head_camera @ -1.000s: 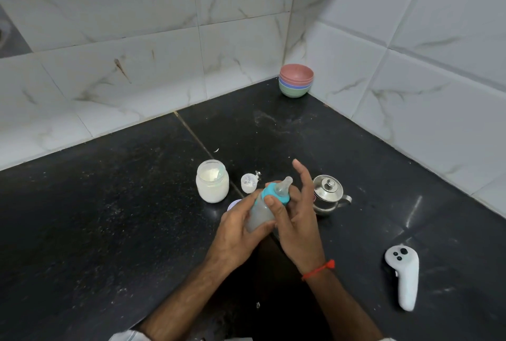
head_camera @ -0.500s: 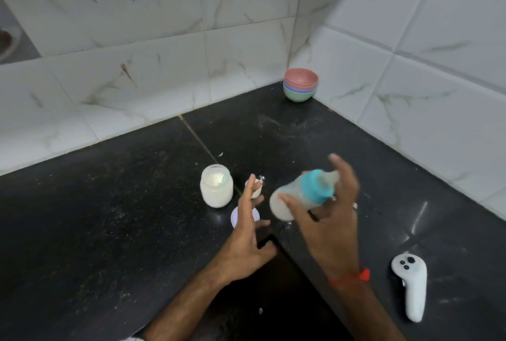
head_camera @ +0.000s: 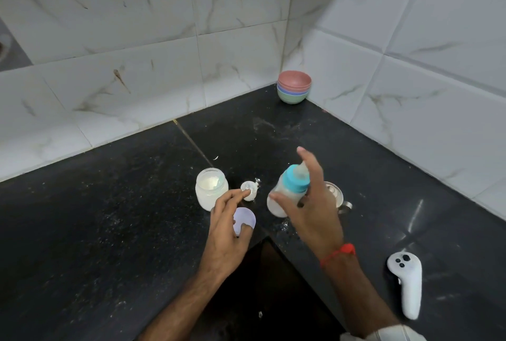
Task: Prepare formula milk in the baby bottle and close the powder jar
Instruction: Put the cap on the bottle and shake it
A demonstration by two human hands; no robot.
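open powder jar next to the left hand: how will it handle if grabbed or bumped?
The powder jar looks like squat, thick glass, so probably stable and unlikely to tip, but breakable if dropped. It is lidless and holds white powder, so a hard knock would likely spill. Smooth walls may be slippery.

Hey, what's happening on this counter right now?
A person is making formula. The right hand holds the baby bottle, its blue collar and teat on and milky liquid inside, tilted above the black counter. The left hand hovers open over the lilac lid, which lies beside the powder jar. The jar is not yet closed. A small steel pot sits behind the right hand, stacked bowls stand in the corner, and a white controller lies to the right.
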